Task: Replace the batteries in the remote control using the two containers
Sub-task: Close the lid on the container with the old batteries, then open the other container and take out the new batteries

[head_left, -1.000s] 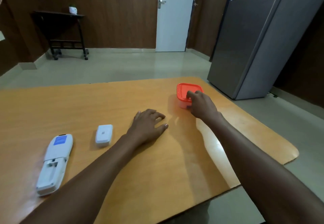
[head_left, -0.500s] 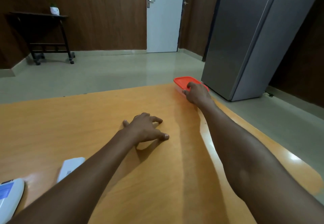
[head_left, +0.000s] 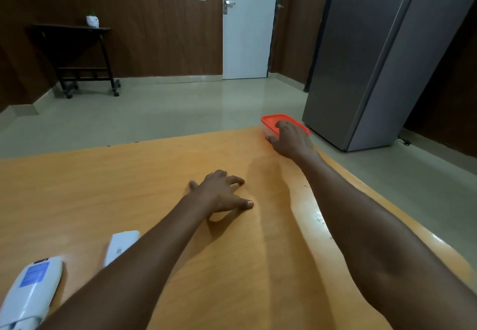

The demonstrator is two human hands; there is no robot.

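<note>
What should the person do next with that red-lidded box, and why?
Probably draw the box back toward the body. The right hand lies on its red lid with the arm stretched out, and the box sits at the table's far edge, far from the remote and its cover lying near. The lid looks closed. The left hand rests flat, empty.

**Bench layout from my headcam**

On my bench (head_left: pixel 103 187) the remote control (head_left: pixel 31 293) lies at the near left corner, back side up. Its battery cover (head_left: pixel 120 245) lies just to its right, apart from it. My left hand (head_left: pixel 219 195) rests mid-bench. At the far right corner sits the lidded container (head_left: pixel 271 124), my right hand (head_left: pixel 290 140) on it. Behind that, on the floor, stands the refrigerator (head_left: pixel 361 58).
</note>
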